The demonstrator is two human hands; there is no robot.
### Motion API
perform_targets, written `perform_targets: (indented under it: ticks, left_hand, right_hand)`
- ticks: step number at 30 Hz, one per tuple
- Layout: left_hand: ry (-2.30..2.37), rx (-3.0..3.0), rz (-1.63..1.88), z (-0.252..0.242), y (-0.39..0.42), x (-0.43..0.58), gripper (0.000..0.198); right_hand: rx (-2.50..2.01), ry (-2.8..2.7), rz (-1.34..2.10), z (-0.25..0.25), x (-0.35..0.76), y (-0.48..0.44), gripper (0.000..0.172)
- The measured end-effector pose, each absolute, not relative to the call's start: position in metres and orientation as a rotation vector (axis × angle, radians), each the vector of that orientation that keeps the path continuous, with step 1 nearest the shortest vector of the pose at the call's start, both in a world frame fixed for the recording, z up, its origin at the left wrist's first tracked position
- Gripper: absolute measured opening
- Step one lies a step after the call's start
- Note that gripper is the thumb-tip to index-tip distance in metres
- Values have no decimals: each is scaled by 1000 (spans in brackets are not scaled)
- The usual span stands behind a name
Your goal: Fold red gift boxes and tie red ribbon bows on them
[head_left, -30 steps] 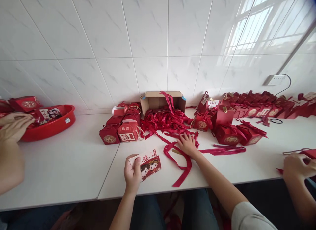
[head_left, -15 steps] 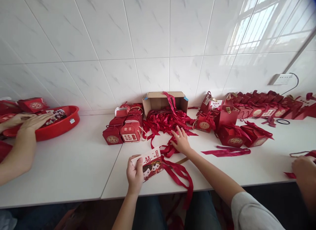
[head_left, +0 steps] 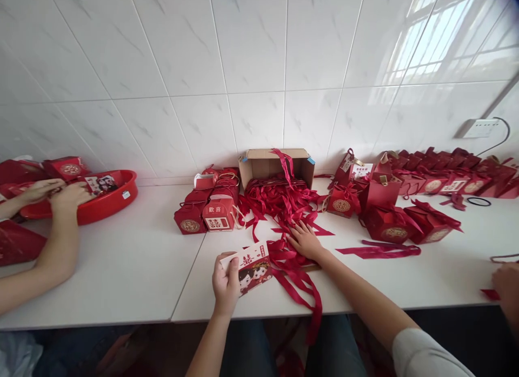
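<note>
My left hand (head_left: 226, 281) is closed on a flat red and white card box (head_left: 252, 266) printed with a cartoon couple, held just above the white table (head_left: 121, 269). My right hand (head_left: 304, 240) lies on a tangle of red ribbons (head_left: 295, 271) that trails off the table's front edge; its fingers are spread over the ribbon. More red ribbon (head_left: 279, 196) spills from an open cardboard box (head_left: 276, 164) lying on its side by the wall.
Folded red gift boxes (head_left: 208, 207) stand left of the cardboard box, and several more (head_left: 405, 204) line the right. A co-worker's hands (head_left: 57, 196) reach into a red basin (head_left: 103, 196) at left. Another person's hand (head_left: 506, 282) shows at the right edge. A loose ribbon (head_left: 379, 250) lies alone.
My right hand dragged the ribbon leftward beside the card box, bunching it; one end now hangs over the table edge. The co-worker's hands moved into the red basin.
</note>
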State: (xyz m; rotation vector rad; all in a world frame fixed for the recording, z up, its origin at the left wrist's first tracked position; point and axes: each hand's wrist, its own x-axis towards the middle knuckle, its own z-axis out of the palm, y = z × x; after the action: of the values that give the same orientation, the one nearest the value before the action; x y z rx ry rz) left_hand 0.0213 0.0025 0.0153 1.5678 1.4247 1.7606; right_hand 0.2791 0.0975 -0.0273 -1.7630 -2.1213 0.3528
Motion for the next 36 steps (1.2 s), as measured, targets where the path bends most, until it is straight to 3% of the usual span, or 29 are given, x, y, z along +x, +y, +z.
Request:
perform_targets:
  ticks: [7,17,20,28,36]
  left_hand:
    - [1419,1562,1758,12,5,20,29]
    - [1423,1540,1762,15,5,22,31]
    - [1427,1543,1770,14,6,21,31]
    - [1421,1550,1775,12,7,21,30]
    - [1428,1552,1772,12,8,20,30]
  right_hand:
    - [-1559,-1872,475,-33,316,34,47]
    - [-1408,-963,527,-21,390,28,59]
    - [-1468,-881,495,-24,404,29,54]
    - [-1724,-1088,190,-20,396,24,46]
    - [-1749,-1643,243,-11,344,61,25]
